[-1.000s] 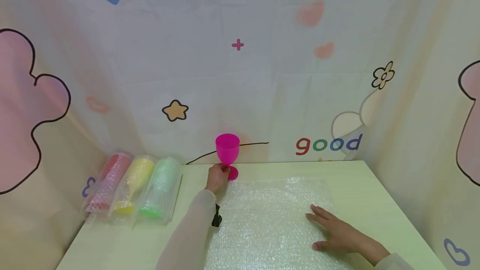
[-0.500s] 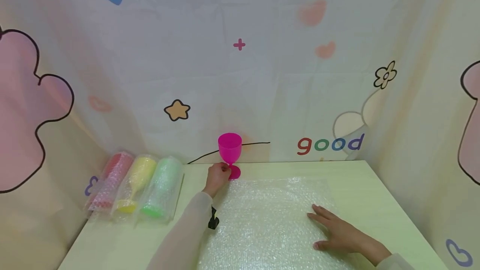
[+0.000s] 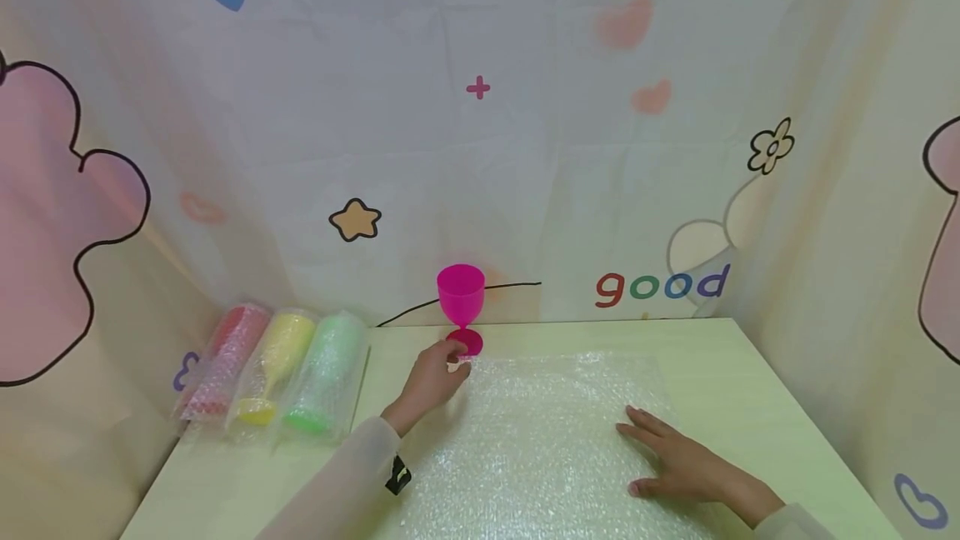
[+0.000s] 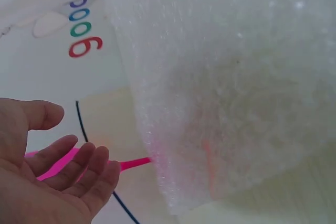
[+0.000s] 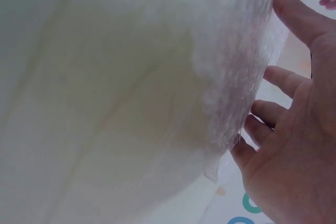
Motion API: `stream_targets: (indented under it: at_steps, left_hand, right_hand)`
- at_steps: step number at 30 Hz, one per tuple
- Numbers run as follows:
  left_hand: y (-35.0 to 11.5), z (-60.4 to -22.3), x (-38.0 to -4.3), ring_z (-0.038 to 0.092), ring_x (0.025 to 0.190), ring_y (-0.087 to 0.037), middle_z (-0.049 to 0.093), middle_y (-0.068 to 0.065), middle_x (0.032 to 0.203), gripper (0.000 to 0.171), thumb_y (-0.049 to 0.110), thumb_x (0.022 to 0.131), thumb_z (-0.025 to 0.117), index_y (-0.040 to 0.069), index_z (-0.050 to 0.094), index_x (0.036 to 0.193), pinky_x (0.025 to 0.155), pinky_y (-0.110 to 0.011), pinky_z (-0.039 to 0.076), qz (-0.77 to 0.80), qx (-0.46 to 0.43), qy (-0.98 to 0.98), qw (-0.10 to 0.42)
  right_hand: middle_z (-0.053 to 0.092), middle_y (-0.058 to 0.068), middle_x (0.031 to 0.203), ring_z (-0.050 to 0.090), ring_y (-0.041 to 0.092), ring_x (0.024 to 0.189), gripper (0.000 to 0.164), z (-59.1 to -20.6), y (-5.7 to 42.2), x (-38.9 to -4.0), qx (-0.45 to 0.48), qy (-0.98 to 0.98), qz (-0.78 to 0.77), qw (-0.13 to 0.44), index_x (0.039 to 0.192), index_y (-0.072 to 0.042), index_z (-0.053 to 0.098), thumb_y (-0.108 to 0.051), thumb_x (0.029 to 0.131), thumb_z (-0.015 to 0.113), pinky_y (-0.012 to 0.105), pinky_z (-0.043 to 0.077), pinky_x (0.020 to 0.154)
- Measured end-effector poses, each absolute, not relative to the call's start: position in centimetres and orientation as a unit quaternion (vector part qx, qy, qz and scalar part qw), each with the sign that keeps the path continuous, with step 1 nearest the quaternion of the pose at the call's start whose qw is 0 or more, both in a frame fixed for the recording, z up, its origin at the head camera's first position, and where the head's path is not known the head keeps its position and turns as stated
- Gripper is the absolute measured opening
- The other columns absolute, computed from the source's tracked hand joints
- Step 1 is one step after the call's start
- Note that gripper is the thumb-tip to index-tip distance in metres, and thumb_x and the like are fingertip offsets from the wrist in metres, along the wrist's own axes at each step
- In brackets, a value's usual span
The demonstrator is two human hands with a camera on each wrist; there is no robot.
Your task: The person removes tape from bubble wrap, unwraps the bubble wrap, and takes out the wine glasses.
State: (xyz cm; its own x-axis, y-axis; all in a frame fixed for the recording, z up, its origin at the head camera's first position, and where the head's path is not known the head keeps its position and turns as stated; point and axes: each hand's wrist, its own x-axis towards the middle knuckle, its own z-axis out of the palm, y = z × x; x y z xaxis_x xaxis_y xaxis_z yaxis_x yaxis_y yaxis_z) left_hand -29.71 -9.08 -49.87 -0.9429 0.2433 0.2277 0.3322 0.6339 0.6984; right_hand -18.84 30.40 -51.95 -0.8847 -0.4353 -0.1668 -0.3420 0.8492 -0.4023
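Note:
A bright pink goblet (image 3: 461, 297) stands upright near the table's back edge. Just in front of its foot is my left hand (image 3: 426, 383), fingers loosely bent and holding nothing. In the left wrist view, the goblet's stem (image 4: 135, 164) shows past my fingertips, with part of the bowl hidden behind the fingers. A sheet of bubble wrap (image 3: 540, 440) lies flat over the middle of the table, its far edge close to the goblet. On its right side rests my right hand (image 3: 686, 467), fingers spread; the right wrist view shows the fingertips touching the wrap (image 5: 236, 77).
At the table's left lie three bubble-wrapped goblets side by side: a red one (image 3: 227, 363), a yellow one (image 3: 276, 367) and a green one (image 3: 322, 373). A printed curtain (image 3: 570, 190) hangs directly behind the table (image 3: 738, 407) and along both sides.
My left hand has let go of the goblet's stem and drawn back toward me, its fingers loosening. The goblet stays standing. My right hand has hardly moved.

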Motion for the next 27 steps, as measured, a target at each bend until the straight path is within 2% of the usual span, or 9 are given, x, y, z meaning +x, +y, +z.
stream_targets:
  at_steps: [6, 14, 19, 22, 27]
  left_hand:
    - [-10.1, -48.5, -27.0, 0.062, 0.111, -0.031, 0.064, -0.012, 0.123, 0.036, 0.019, 0.092, 0.066, 0.006, 0.061, 0.125, 0.092, -0.045, 0.054, -0.364, -0.175, -0.913, 0.064]
    - [-13.7, -47.0, -25.7, 0.059, 0.121, -0.031, 0.061, -0.011, 0.130, 0.039, 0.022, 0.092, 0.067, 0.008, 0.061, 0.127, 0.100, -0.048, 0.050, -0.323, -0.146, -0.927, 0.123]
    - [-16.8, -47.0, -25.9, 0.051, 0.127, -0.035, 0.056, -0.016, 0.136, 0.044, 0.021, 0.092, 0.066, 0.005, 0.056, 0.131, 0.096, -0.052, 0.050, -0.293, -0.127, -0.934, 0.162]
    - [-18.6, -47.0, -26.0, 0.045, 0.131, -0.040, 0.052, -0.020, 0.140, 0.049, 0.020, 0.091, 0.066, 0.001, 0.052, 0.135, 0.099, -0.056, 0.047, -0.268, -0.121, -0.939, 0.180]
    - [-21.4, -47.1, -26.0, 0.034, 0.136, -0.048, 0.043, -0.028, 0.146, 0.060, 0.022, 0.091, 0.066, -0.002, 0.044, 0.141, 0.103, -0.065, 0.038, -0.214, -0.089, -0.957, 0.175]
  right_hand:
    - [0.025, 0.020, 0.161, 0.026, 0.049, 0.145, 0.090, -51.9, 30.4, -18.8, -0.203, 0.953, -0.184, 0.128, 0.148, -0.011, 0.042, -0.059, 0.078, 0.071, 0.066, 0.036, 0.107]
    - [0.027, 0.022, 0.160, 0.028, 0.049, 0.143, 0.091, -51.7, 30.5, -18.6, -0.213, 0.954, -0.176, 0.111, 0.147, -0.009, 0.043, -0.062, 0.078, 0.069, 0.066, 0.036, 0.106]
    - [0.027, 0.023, 0.159, 0.028, 0.050, 0.143, 0.091, -51.6, 30.6, -18.6, -0.219, 0.954, -0.176, 0.106, 0.147, -0.008, 0.043, -0.061, 0.078, 0.070, 0.067, 0.036, 0.105]
    - [0.026, 0.022, 0.160, 0.027, 0.050, 0.144, 0.091, -51.6, 30.5, -18.6, -0.211, 0.952, -0.185, 0.121, 0.147, -0.009, 0.043, -0.060, 0.078, 0.071, 0.067, 0.035, 0.106]
    - [0.025, 0.021, 0.161, 0.027, 0.050, 0.144, 0.091, -51.6, 30.5, -18.5, -0.208, 0.953, -0.185, 0.121, 0.148, -0.008, 0.042, -0.060, 0.078, 0.070, 0.067, 0.035, 0.106]
